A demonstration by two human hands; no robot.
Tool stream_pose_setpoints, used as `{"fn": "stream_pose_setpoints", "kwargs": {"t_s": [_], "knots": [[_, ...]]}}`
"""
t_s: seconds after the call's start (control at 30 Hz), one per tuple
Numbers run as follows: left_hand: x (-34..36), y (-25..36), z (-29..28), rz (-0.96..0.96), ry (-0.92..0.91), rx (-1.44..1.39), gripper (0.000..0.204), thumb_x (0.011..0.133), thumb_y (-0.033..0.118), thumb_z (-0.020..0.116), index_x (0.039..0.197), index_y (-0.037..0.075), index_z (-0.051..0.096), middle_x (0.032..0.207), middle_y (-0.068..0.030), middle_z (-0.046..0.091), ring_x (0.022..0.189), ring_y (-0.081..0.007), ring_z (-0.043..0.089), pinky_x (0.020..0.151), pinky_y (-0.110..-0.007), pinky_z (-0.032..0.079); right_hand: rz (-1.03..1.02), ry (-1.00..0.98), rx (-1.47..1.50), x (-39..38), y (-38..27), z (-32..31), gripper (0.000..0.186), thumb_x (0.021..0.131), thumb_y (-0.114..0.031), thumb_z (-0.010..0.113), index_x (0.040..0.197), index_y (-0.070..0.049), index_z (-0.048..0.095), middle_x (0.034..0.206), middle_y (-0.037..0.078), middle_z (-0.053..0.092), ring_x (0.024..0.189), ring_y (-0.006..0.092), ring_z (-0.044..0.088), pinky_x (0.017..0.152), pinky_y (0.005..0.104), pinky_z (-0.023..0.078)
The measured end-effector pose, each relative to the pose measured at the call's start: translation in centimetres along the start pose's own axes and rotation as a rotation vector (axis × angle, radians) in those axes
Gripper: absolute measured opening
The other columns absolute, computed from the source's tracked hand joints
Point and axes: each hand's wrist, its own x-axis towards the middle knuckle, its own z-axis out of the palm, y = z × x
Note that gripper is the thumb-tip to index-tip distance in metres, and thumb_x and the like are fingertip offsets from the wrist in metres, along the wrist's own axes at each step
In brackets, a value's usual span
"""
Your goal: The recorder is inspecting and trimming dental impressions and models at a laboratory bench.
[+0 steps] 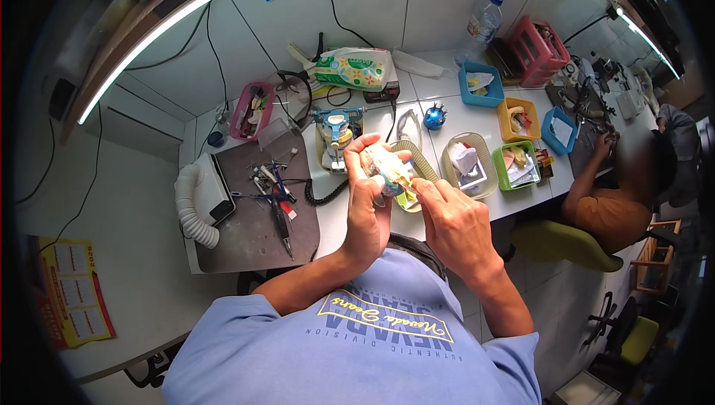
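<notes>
Both hands up over the tabletop (477,118): left hand (366,215) wrapped round a dental cast (385,166), right hand (453,222) pinching at its near edge. Fiddly trimming stage, I'd say.

Green-white wipes pack (351,68) rear; yellow poster (73,292) left.
</notes>
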Motion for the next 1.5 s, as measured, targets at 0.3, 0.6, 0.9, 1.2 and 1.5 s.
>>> {"fn": "stream_pose_setpoints", "kwargs": {"t_s": [0.3, 0.6, 0.9, 1.2, 1.5], "knots": [[-0.2, -0.6, 0.4, 0.160, -0.068, -0.011, 0.065, 0.078, 0.025, 0.051, 0.137, 0.008, 0.030, 0.124, -0.0115, 0.043, 0.124, -0.0282, 0.049, 0.103, -0.043, 0.046, 0.011, 0.185, 0.227, -0.4, -0.2, 2.3, 0.021, 0.088, -0.006, 0.062, 0.108, -0.005, 0.061, 0.082, 0.013, 0.062, 0.067, 0.0310, 0.063, 0.056, 0.0396, 0.049], [1.8, 1.9, 0.1, -0.319, 0.021, -0.339, 0.065, 0.095, 0.052, 0.049, 0.135, 0.003, 0.038, 0.119, -0.0126, 0.056, 0.125, -0.0276, 0.052, 0.098, -0.047, 0.051, -0.018, 0.187, 0.051, -0.7, 0.9, 0.5, 0.020, 0.084, -0.005, 0.065, 0.105, -0.007, 0.064, 0.072, 0.009, 0.049, 0.061, 0.0270, 0.055, 0.055, 0.0391, 0.044], [2.5, -2.3, -2.1, -0.586, 0.063, -0.392, 0.057, 0.099, 0.056, 0.037, 0.122, 0.006, 0.051, 0.120, -0.0159, 0.060, 0.118, -0.0368, 0.057, 0.098, -0.054, 0.049, 0.077, -0.039, -0.042, -2.6, 0.7, -1.1, 0.036, 0.088, -0.011, 0.061, 0.124, -0.008, 0.059, 0.083, 0.008, 0.053, 0.072, 0.0247, 0.057, 0.064, 0.0383, 0.049], [2.7, -1.3, -0.5, -0.182, 0.164, -0.087, 0.046, 0.103, 0.049, 0.035, 0.112, 0.008, 0.054, 0.104, -0.0067, 0.061, 0.105, -0.0207, 0.063, 0.082, -0.035, 0.057, 0.074, 0.027, 0.315, -1.9, -0.7, -2.0, 0.045, 0.084, 0.000, 0.065, 0.126, -0.012, 0.062, 0.081, 0.009, 0.062, 0.065, 0.0262, 0.063, 0.060, 0.0366, 0.051], [2.5, -1.4, -0.9, -0.148, 0.177, -0.127, 0.046, 0.102, 0.046, 0.035, 0.103, 0.006, 0.058, 0.099, -0.0080, 0.062, 0.094, -0.0177, 0.064, 0.079, -0.033, 0.058, 0.055, -0.001, 0.341, -0.8, -0.6, -0.2, 0.043, 0.084, -0.001, 0.064, 0.126, -0.013, 0.062, 0.084, 0.010, 0.061, 0.066, 0.0270, 0.062, 0.060, 0.0382, 0.050]]}}
